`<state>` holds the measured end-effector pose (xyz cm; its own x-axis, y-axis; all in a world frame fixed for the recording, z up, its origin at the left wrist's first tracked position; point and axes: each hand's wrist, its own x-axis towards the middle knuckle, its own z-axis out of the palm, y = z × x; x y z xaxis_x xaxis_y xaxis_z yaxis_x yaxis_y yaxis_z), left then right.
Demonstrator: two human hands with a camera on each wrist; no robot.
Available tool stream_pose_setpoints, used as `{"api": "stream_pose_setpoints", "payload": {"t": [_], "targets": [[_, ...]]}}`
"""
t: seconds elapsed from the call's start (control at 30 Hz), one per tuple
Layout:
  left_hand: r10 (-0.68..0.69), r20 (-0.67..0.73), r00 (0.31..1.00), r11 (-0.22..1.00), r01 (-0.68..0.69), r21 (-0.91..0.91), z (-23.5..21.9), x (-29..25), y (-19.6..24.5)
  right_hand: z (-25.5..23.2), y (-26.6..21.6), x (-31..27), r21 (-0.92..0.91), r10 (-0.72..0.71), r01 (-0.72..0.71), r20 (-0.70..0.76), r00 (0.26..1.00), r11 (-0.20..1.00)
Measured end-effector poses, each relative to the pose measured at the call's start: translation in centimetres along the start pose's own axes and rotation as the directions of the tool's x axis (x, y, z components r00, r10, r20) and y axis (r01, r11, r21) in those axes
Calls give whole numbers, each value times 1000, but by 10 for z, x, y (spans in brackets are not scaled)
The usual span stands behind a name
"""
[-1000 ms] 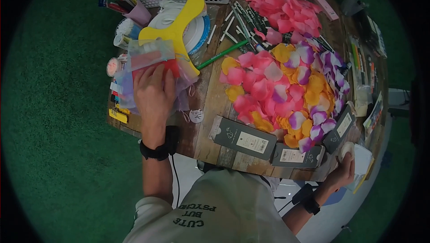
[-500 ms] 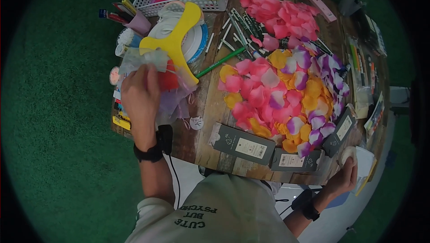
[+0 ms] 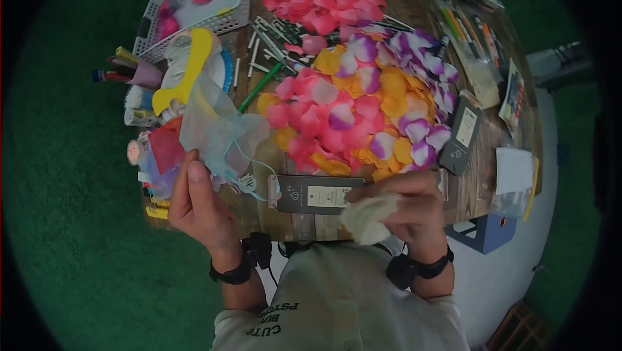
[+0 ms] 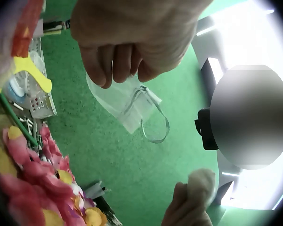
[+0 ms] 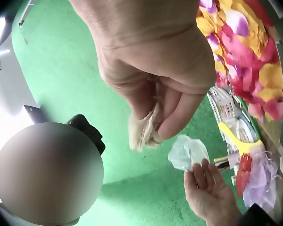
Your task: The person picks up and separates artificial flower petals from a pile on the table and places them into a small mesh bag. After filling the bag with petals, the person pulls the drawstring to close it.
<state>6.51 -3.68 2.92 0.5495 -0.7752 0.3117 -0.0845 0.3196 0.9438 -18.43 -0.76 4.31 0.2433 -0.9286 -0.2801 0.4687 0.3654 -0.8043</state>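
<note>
My left hand [image 3: 206,212] pinches a pale blue sheer drawstring bag [image 3: 220,127] between thumb and fingers, above the table's left side. In the left wrist view the bag [image 4: 125,101] hangs below the fingertips, its ribbon loop dangling. At the front middle, my right hand [image 3: 418,205] grips a cream, crumpled, cloth-like wad [image 3: 370,218]. The right wrist view has this wad [image 5: 145,129] squeezed between thumb and fingers; its exact kind I cannot tell. A red sheer bag [image 3: 167,146] lies near my left hand on purple sheer bags.
Pink, orange and purple petals [image 3: 343,111] cover the table's middle. Dark boxes [image 3: 317,194] line its front. On the left stand a yellow three-armed piece [image 3: 191,72], a pen cup [image 3: 148,74] and a white basket [image 3: 243,1]. A clear packet [image 3: 515,176] lies at the right edge.
My left hand has lifted the pale bag off the pile of bags. My right hand has brought the cream wad from the right edge to the front middle. The head view has shifted.
</note>
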Motion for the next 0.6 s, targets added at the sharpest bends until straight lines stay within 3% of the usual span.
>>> {"api": "stream_pose_setpoints", "payload": {"t": [0.03, 0.1, 0.2, 0.27, 0.3, 0.37, 0.4, 0.43, 0.47, 0.6], "targets": [[-18, 44, 999, 999, 17, 32, 3, -7, 1, 7, -1, 2, -30, 49, -49, -1, 999, 998], [-30, 98, 995, 998, 24, 56, 10, -16, 3, 14, 2, 5, 18, -4, 5, -28, 1000, 1000], [-36, 128, 991, 999, 31, 42, 15, -24, 6, 18, -4, 3, 134, 83, -82, -1, 997, 988], [-17, 137, 990, 999, 12, 37, 15, -26, 3, 15, -9, 3, 100, 163, -176, 124, 979, 979], [-19, 139, 990, 999, 15, 34, 16, -26, 3, 13, -10, 3, 99, 162, -174, 119, 980, 980], [16, 166, 986, 1000, -16, -1, 16, -27, 4, 10, -9, 3, -82, 135, -116, 296, 946, 990], [15, 165, 986, 1000, -15, -3, 14, -27, 3, 9, -7, 5, -85, 136, -116, 296, 946, 990], [-27, 190, 982, 1000, 25, 10, 12, -27, 1, 10, -3, 7, -252, -35, 123, 329, 944, 960], [-70, 214, 974, 998, 66, 24, 10, -28, 1, 10, -1, 7, -397, -192, 351, 389, 901, 848], [-130, 362, 923, 987, 157, -46, 7, -32, 4, 16, -8, 6, -409, -181, 332, 365, 913, 850]]}}
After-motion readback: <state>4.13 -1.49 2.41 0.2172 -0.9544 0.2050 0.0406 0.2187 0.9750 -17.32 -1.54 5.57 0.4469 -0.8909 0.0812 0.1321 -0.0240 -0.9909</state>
